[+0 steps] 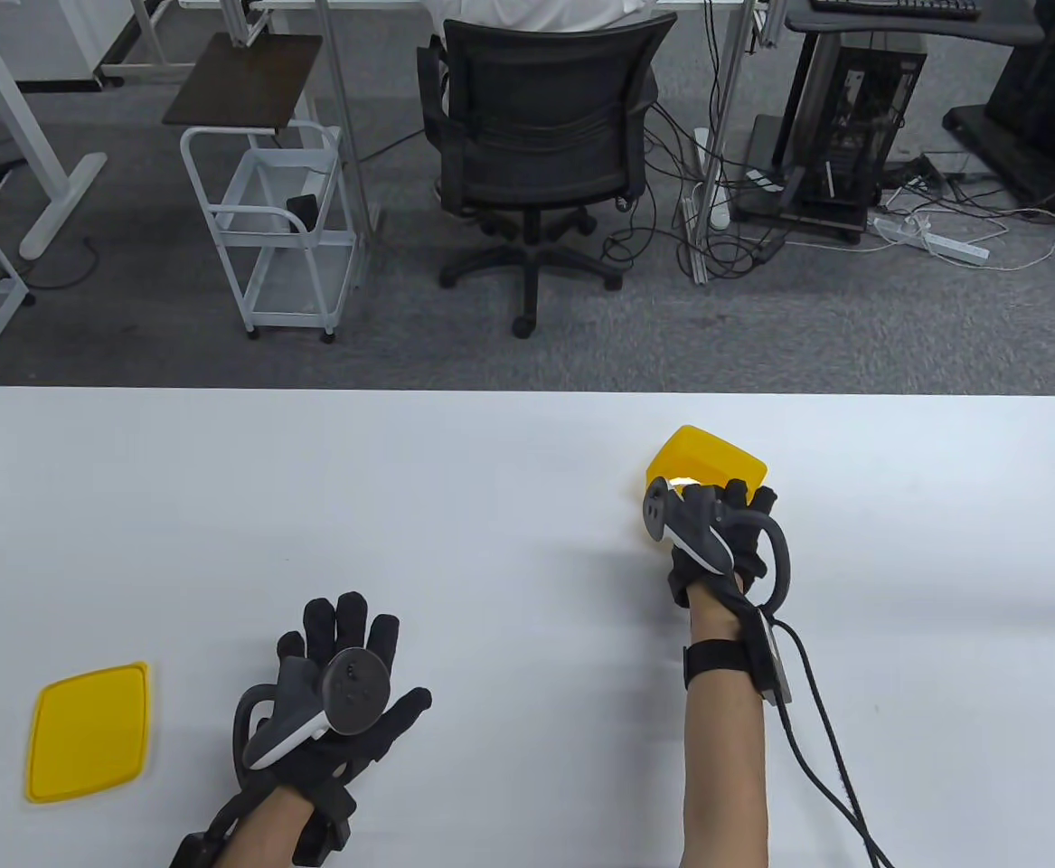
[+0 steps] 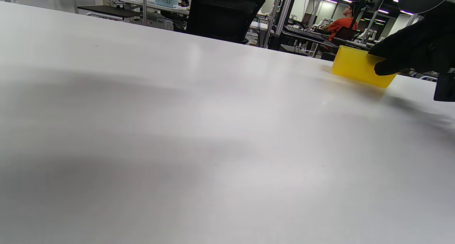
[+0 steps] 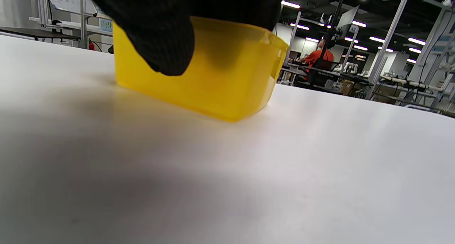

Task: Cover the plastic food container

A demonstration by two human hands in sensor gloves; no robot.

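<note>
A: Start with the hands. What has the right hand [image 1: 717,542] got?

B: It grips the yellow container [image 1: 706,466], toward the far right of the white surface [image 1: 491,506]. From above, the fingers [image 1: 737,495] curl over the container's near rim, and the tracker hides most of the palm. The right wrist view shows a gloved finger [image 3: 160,41] lying against the near wall [image 3: 220,84].

A: Is the container standing flat?

B: Hard to say. From above it looks tipped, and in the right wrist view its base sits close to the surface, but I cannot tell whether all of it touches.

A: Anything inside it?

B: The hand covers the opening from above, and the wrist view meets only the outside of the translucent wall. The contents cannot be made out.

A: And the left hand [image 1: 337,705]?

B: Spread flat and holding nothing, fingers extended, at the near edge left of centre. Its own wrist view shows none of its fingers, only bare surface with the container [image 2: 359,66] far off, partly behind the dark right glove [image 2: 416,45].

A: Where is the lid?

B: The yellow lid [image 1: 89,732] lies flat by the near-left corner, just beside the left hand and well apart from the container. It is untouched, and the container is still uncovered.
</note>
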